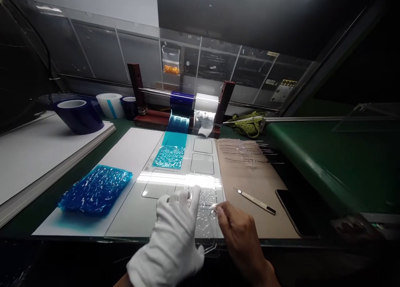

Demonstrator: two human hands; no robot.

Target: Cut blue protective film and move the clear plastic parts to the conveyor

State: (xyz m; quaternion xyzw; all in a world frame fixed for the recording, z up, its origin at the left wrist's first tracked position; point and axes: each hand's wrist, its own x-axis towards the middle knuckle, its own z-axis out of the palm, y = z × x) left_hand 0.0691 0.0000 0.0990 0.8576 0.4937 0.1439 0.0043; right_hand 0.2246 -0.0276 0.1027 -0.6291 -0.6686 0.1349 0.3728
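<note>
My left hand (175, 232), in a white glove, lies flat with fingers spread on a clear plastic piece (204, 220) at the near edge of a white jig plate (131, 214). My bare right hand (239, 232) pinches a thin clear film (213, 210) at the piece's right edge. The plate has rounded rectangular recesses (202, 163); a teal film sheet (168, 157) covers one of them. Behind it a roller stand (181, 99) holds blue and clear film rolls.
A pile of crumpled blue film (95, 190) lies on white paper at left. Tape rolls (79, 114) stand at back left. A tan mat (250, 182) at right carries a knife-like tool (254, 200), clear pieces (243, 151) and a dark phone (290, 210). A green conveyor (337, 162) runs right.
</note>
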